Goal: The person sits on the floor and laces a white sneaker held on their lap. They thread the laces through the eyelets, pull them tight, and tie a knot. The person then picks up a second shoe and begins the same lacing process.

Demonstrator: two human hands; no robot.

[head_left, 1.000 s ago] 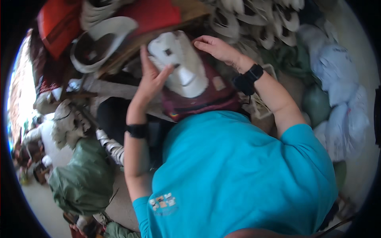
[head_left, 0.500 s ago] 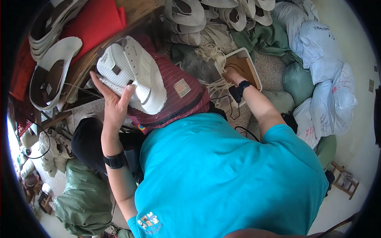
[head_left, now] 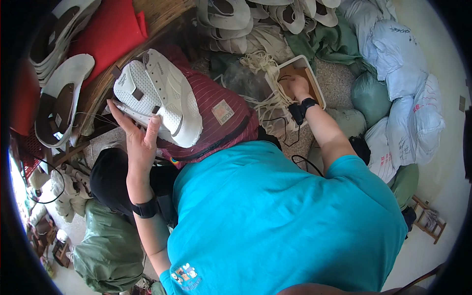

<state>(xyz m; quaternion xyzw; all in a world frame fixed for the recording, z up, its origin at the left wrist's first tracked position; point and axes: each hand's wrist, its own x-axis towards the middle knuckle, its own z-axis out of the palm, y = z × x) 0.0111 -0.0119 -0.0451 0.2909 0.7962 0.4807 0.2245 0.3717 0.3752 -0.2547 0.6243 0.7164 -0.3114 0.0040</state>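
Note:
A white sneaker upper with perforated panels and small brown tabs rests over my lap on a maroon striped cloth. My left hand is at its near left edge, thumb against the side and forefinger stretched along the rim; its other fingers are hidden beneath. Over to the right, my right hand reaches into a white-rimmed box with a brown bottom. Its fingers are curled, their tips hidden, beside a thin dark cord. Cream laces hang in a bundle over the box's left side.
Stacked shoe uppers and a red sheet lie on the wooden bench at left. More uppers are piled at the back. White sacks line the right wall; a green sack stands lower left.
My right hand has moved slightly up and deeper into the box, its fingers more curled. My left hand and the sneaker upper have shifted a little left and down in view.

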